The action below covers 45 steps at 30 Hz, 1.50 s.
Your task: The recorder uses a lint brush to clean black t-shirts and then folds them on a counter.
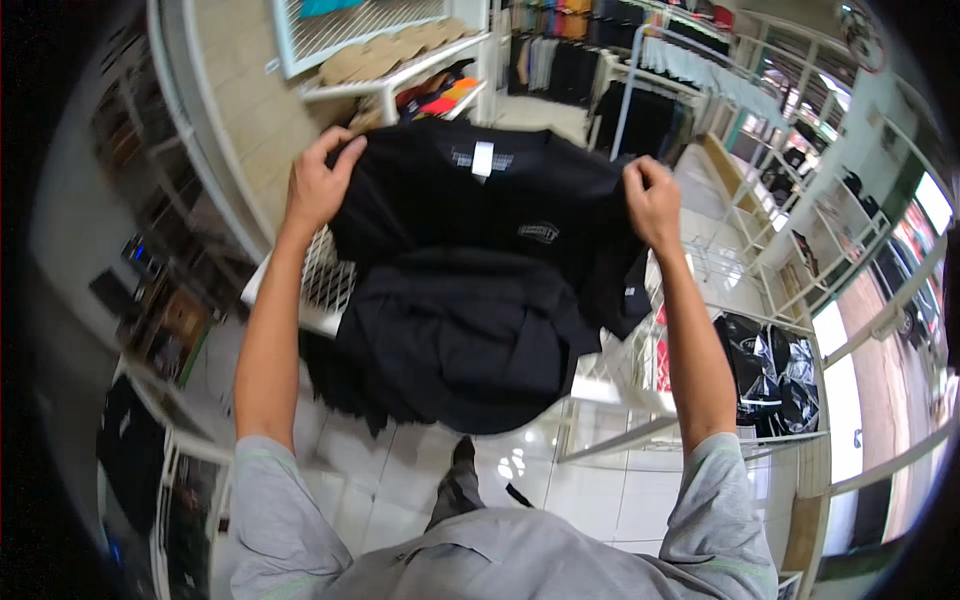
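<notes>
A black T-shirt (pixel 450 202) is spread between my two hands, its collar facing away from me. My left hand (pixel 321 176) pinches one shoulder between thumb and fingers. At the opposite shoulder my right hand (pixel 654 196) grips the cloth in a closed fist. Inside the neck sits a white label (pixel 482 159), and a small pale print marks the chest. The lower part of the shirt bunches and hangs towards me. More dark cloth (pixel 341 379) with a ragged edge droops at the left; whether it belongs to the shirt is unclear.
Beneath the shirt stands a white mesh-topped table (pixel 330 274). Beyond it are a white wire shelf (pixel 397 71) and hanging clothes (pixel 555 64). Plastic-wrapped black items (pixel 772 371) lie on a low rack at right. White floor tiles (pixel 585 502) surround my feet. A cabinet (pixel 191 517) stands lower left.
</notes>
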Tool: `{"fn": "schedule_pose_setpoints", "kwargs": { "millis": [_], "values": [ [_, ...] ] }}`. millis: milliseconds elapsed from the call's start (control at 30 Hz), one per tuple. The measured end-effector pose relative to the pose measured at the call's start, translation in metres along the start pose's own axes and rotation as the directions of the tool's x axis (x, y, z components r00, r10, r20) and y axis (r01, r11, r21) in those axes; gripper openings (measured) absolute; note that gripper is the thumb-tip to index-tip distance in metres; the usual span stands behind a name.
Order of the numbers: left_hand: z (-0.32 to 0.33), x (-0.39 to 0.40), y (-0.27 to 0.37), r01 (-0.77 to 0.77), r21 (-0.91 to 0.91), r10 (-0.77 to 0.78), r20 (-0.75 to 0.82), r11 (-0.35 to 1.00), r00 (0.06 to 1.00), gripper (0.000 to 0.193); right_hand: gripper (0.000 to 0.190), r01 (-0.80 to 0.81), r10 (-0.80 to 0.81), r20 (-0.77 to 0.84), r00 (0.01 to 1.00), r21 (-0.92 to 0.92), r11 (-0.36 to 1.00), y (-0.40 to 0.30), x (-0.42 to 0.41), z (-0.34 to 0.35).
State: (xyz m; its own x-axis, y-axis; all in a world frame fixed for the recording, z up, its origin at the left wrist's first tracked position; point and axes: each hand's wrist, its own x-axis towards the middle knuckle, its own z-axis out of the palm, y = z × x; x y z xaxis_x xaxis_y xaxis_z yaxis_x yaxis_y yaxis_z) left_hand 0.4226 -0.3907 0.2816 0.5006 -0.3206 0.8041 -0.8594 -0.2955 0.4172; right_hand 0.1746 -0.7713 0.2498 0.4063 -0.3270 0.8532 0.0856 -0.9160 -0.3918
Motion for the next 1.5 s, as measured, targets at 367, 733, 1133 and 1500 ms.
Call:
{"fn": "schedule_pose_setpoints", "kwargs": {
  "millis": [367,733,1133,1500],
  "values": [
    [-0.225,-0.083,0.131,0.043,0.405,0.067,-0.253,0.913,0.965,0.032,0.025,0.296,-0.296,-0.031,0.955,0.229,0.928,-0.134,0.016,-0.056],
    [-0.291,-0.211,0.180,0.141,0.493,-0.031,-0.225,0.859,0.974,0.025,0.010,0.282,-0.327,0.033,0.944,0.431,0.857,-0.195,-0.062,-0.007],
    [-0.339,-0.241,0.188,0.410,0.359,-0.460,0.063,0.839,0.886,0.033,0.021,0.144,-0.247,0.215,0.945,0.405,0.903,-0.196,-0.073,-0.003],
    [-0.301,-0.262,0.112,0.056,0.946,-0.293,0.042,0.319,0.955,0.022,0.018,-0.003,-0.174,0.410,0.895,0.397,0.918,-0.206,-0.123,-0.071]
  ]
}}
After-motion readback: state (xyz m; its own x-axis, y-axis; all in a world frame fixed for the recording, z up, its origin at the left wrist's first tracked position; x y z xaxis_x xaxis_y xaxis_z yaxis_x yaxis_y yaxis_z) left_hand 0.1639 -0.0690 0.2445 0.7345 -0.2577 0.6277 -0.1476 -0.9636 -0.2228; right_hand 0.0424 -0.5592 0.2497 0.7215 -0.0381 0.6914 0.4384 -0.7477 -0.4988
